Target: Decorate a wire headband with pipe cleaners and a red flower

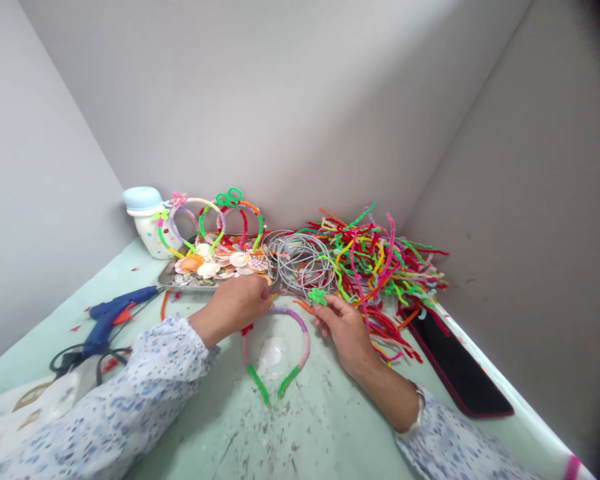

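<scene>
A small green pipe-cleaner flower [317, 296] is pinched between the thumb and fingers of my right hand [349, 333], held above the table. My left hand [243, 301] is closed, fingers curled down, just in front of the tray of shells; what it holds, if anything, is hidden. Between and below both hands a headband [307, 333] wrapped in purple, pink and green pipe cleaner lies on the table, its ends toward me. A bit of red shows on its left side, partly under my left hand.
A metal tray [200, 289] holds shells, with finished headbands [207, 203] standing in it. Wire hoops [300, 263] and a pipe-cleaner heap [380, 260] lie right of it. A blue glue gun [103, 323], a white bottle [153, 227] and a phone [460, 370] flank the work.
</scene>
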`<state>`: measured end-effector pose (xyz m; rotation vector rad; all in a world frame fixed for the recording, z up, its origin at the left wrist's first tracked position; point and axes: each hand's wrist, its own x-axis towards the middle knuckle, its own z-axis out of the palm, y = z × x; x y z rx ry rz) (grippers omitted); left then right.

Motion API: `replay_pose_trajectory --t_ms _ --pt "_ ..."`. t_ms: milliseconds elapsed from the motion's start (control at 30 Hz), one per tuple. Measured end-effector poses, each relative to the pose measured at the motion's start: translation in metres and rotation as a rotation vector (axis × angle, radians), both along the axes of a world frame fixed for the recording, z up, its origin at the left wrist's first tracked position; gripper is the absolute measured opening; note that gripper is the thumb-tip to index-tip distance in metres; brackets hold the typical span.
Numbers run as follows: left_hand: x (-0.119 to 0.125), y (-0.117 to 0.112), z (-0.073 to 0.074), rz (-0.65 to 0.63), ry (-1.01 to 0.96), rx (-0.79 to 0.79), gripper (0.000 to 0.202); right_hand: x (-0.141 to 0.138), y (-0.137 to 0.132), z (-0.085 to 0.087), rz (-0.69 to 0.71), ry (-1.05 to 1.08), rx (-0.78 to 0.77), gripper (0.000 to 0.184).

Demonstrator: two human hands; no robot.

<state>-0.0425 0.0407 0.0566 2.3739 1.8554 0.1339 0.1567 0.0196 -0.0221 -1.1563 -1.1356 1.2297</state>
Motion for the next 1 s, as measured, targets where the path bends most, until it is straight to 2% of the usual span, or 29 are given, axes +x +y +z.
replay_pose_trajectory --t_ms 133,300,400,500,600,700,833,1000 --pt "0.004 -0.004 0.000 -0.027 0.154 -0.040 0.027 -0.002 -0.001 0.002 0.014 -0.047 0.022 0.018" --pt "0.011 -0.006 -0.012 -0.021 0.176 -0.072 0.019 -0.005 -0.004 0.008 0.036 -0.097 0.023 0.011" --pt "0.014 -0.006 -0.014 -0.020 0.117 -0.023 0.020 -0.004 -0.004 0.010 0.059 -0.080 0.066 0.012" --pt "0.017 -0.006 -0.012 -0.075 -0.142 0.007 0.014 -0.002 -0.004 0.011 0.105 -0.030 0.153 0.017" --pt "0.021 -0.006 -0.009 -0.121 -0.471 -0.095 0.021 0.000 -0.005 0.015 0.138 -0.009 0.177 0.019" --pt "0.023 -0.008 -0.005 -0.103 -0.827 -0.350 0.029 0.003 -0.006 0.017 0.106 -0.032 0.121 0.016" --pt "0.022 -0.012 0.005 -0.052 -1.292 -0.674 0.037 0.006 -0.002 0.012 -0.042 0.052 0.068 0.020" --pt "0.020 -0.017 0.012 -0.115 -1.601 -1.029 0.035 0.006 0.002 0.006 -0.148 0.112 0.083 0.023"
